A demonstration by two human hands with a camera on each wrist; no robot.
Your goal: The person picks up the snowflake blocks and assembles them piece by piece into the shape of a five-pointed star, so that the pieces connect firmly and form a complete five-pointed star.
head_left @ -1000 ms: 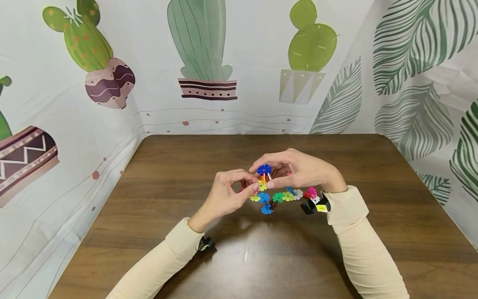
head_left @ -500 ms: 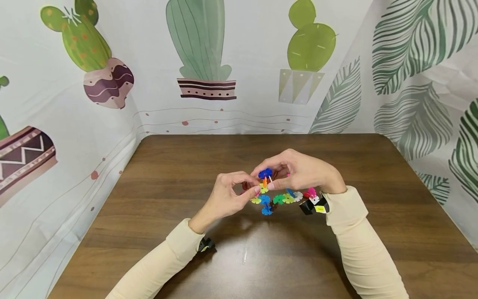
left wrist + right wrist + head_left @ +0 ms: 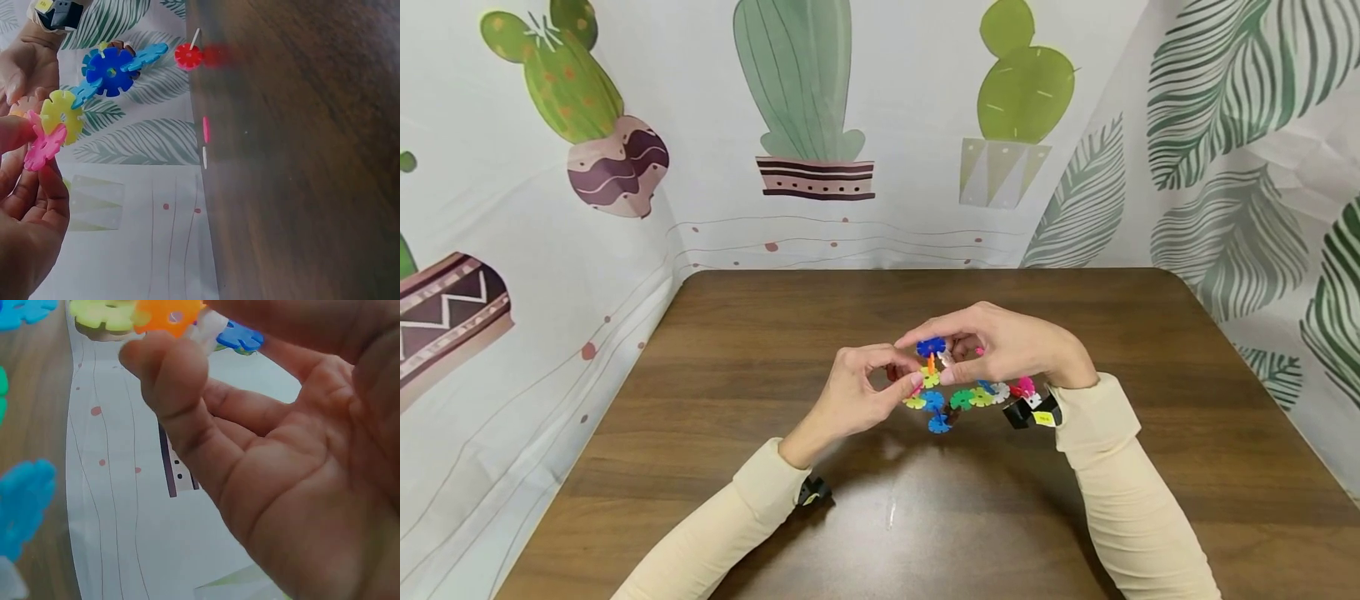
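Note:
Notched plastic snowflake discs are linked into a cluster raised between both hands. My left hand (image 3: 857, 396) pinches a pink disc (image 3: 47, 149), joined to a yellow disc (image 3: 62, 117). Above the yellow one, an orange disc (image 3: 167, 315) stands edge-on in the head view, with a dark blue disc (image 3: 932, 347) on top. My right hand (image 3: 1011, 346) is at the right side of this stack; its thumb and fingers pinch a white disc (image 3: 211, 328) beside the orange one. The exact contact of its fingertips is partly hidden.
Lower in the head view are a light blue disc (image 3: 938, 423), a green disc (image 3: 962, 399) and other coloured discs, several seemingly linked. A red disc (image 3: 189, 56) shows near the table's edge in the left wrist view. The brown table (image 3: 760, 308) meets a cactus-print cloth (image 3: 917, 237).
The dark blue disc tilted, then turned its face back toward the camera. The white disc now shows more of its face beside the right thumb. The left hand has barely moved.

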